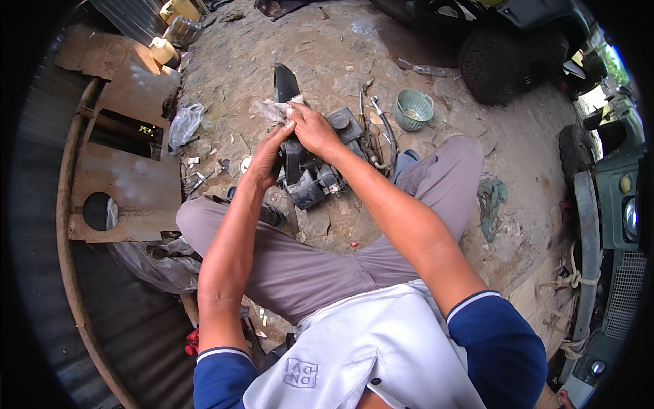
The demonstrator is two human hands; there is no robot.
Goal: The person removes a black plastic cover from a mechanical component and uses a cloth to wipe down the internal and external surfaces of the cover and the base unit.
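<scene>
In the head view both hands meet over a dark machine part. My right hand point(314, 130) presses a crumpled pale rag point(273, 110) with its fingers, against the lower end of a black blade-like plastic piece point(285, 84) that points away from me. My left hand point(268, 156) is wrapped along the side of the black part, its fingertips touching my right hand; its palm side is hidden. Below the hands, between my legs, a greasy metal and black assembly point(306, 189) rests on the ground. A screwdriver point(361, 105) and a black hose with metal fittings point(391, 133) lie to its right.
A green woven plastic basket point(413, 110) stands beyond the hose. A clear plastic bag point(186, 125) and a rusty sheet-metal panel point(127, 179) are at the left. A green cloth point(492, 207) lies at the right, near a vehicle's bumper point(587, 255). A large tyre point(503, 64) stands upper right.
</scene>
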